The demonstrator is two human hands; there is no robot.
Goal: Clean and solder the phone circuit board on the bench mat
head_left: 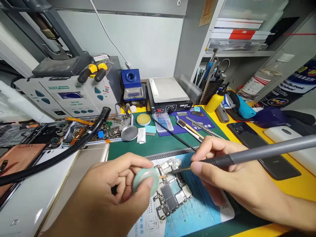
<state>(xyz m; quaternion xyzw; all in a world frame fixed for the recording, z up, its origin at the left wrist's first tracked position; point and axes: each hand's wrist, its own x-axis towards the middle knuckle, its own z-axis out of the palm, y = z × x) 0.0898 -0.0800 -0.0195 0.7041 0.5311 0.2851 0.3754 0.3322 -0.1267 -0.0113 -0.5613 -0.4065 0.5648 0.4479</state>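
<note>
A small round pale-green spool (146,180) is pinched between the thumb and fingers of my left hand (118,191). A short copper-coloured strip (162,177) sticks out from its right side over the circuit board (170,194). My right hand (222,174) grips a grey pen-shaped tool (266,152) near its front end. The thin tip of that tool points left and reaches the upper part of the board, just right of the strip. Beneath the board lies a blue and white printed sheet (202,210).
Phones lie at left (61,184) and right (269,151). A black hose (74,149) arches over the left side from a soldering station (66,95). Behind the board are a round tin (143,119), brushes (189,130), a hot plate (170,93) and a yellow bottle (214,102).
</note>
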